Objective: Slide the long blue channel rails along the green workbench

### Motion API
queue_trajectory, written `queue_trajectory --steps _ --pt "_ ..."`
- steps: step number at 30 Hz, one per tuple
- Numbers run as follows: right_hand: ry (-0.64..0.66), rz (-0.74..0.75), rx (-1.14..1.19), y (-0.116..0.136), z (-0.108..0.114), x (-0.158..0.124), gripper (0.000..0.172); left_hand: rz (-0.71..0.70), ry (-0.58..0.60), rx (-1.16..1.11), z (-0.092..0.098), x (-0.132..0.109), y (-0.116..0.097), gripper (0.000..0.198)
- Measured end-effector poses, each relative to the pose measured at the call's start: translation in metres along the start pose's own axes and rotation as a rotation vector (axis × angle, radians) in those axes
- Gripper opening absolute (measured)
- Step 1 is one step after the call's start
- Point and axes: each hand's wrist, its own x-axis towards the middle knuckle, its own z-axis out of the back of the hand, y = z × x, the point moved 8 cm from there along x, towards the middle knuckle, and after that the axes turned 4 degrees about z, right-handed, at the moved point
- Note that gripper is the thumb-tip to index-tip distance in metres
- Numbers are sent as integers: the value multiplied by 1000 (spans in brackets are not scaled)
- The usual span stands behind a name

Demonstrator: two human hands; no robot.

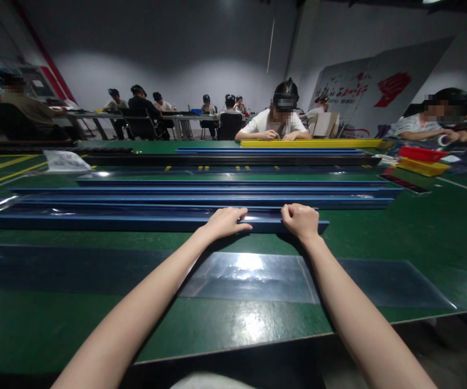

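Note:
A long blue channel strip point(95, 220) lies across the green table point(419, 237), nearest to me. My left hand point(227, 222) rests on its near edge with the fingers curled over the rim. Close to the strip's right end, my right hand point(301, 220) is closed in a fist around the same edge. A clear glossy film sheet point(249, 278) lies flat on the table just in front of the strip, under my forearms.
Several more blue strips point(217, 194) and a black one point(233, 160) lie parallel behind. A yellow strip point(310, 143) and red and yellow trays point(421, 159) sit at the far right. People sit working across the table and at tables further back.

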Motion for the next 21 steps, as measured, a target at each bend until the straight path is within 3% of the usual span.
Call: queue_trajectory --steps 5,13,21 --pt "4 70 9 12 1 0 41 11 17 9 0 -1 -2 29" --pt "-51 244 48 52 6 -4 38 11 13 -17 0 -1 -2 26" --pt "-48 334 71 60 0 -8 41 -1 8 -46 1 -1 -3 25"
